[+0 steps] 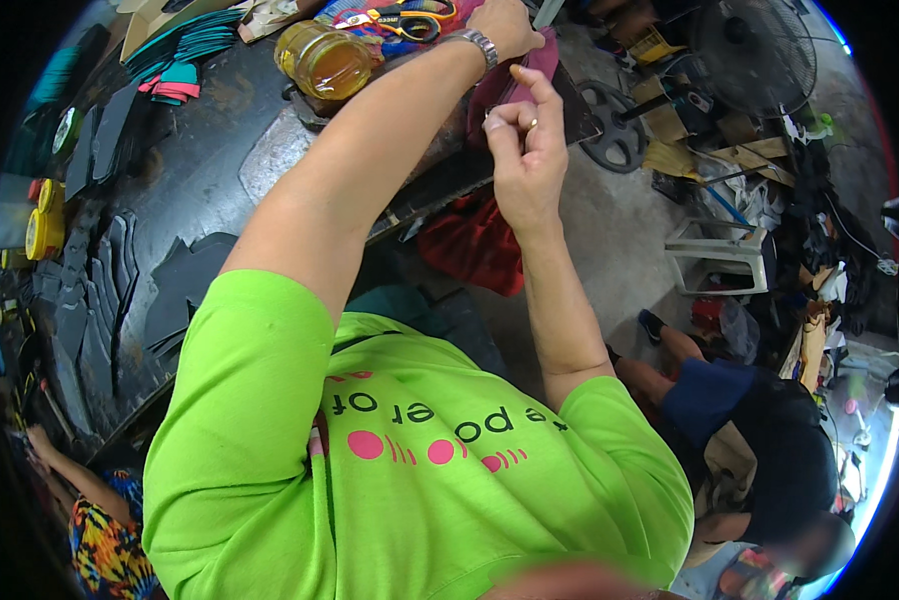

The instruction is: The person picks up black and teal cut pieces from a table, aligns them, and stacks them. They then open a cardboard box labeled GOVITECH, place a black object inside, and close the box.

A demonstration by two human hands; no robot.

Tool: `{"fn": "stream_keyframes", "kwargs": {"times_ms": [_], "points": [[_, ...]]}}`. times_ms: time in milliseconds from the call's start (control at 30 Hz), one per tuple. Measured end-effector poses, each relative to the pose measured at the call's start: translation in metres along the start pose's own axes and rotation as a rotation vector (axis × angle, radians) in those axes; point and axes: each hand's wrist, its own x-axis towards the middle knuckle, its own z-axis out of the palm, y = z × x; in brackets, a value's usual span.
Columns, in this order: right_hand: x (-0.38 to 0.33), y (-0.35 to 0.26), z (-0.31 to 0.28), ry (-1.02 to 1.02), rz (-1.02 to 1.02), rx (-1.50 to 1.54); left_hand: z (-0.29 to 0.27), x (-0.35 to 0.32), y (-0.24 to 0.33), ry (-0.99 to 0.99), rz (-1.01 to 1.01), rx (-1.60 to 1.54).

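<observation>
— Two arms rise from the lime-green shirt [420,470] at the bottom of the frame. What is the right hand [523,150] doing?

— It sits just above centre, fingers curled together, thumb and forefinger pinched as if on something too thin to make out, the forefinger crooked upward. It hovers against a maroon cloth [505,85].

— And the left hand [505,25]?

— Higher, at the top edge, wearing a metal watch [477,42]. It presses down on the same maroon cloth; I cannot tell how its fingers lie.

— Where is that cloth?

— Upper centre, draped over the edge of the dark workbench [210,170].

— What lies beyond?

— An amber jar [325,58] upper left of the hands, scissors [405,20] with orange handles at the top, yellow tape rolls [45,220] far left, a white plastic stool [720,255] on the right.
</observation>
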Motion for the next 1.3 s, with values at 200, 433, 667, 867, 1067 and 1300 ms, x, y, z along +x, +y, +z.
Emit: {"fn": "stream_keyframes", "kwargs": {"times_ms": [200,433,667,867,1067,1300], "points": [[-0.014,0.022,0.012,0.095,0.055,-0.128,-0.007,-0.013,0.017,0.013,0.164,0.076],[-0.012,0.026,0.015,0.126,0.023,-0.032,-0.171,-0.132,0.041,-0.024,0.155,-0.447],[-0.03,-0.034,0.057,-0.079,-0.244,-0.11,-0.314,-0.321,-0.027,0.134,-0.155,-0.043],[-0.052,-0.061,0.124,-0.444,-0.115,-0.117,-0.326,-0.424,-0.074,0.317,-0.269,0.13],[-0.067,-0.079,0.186,-0.593,-0.123,-0.054,-0.316,-0.441,-0.109,0.225,-0.35,0.333],[-0.074,-0.093,0.214,-0.756,-0.293,-0.34,-0.306,-0.45,-0.118,0.244,-0.308,0.277]]}}
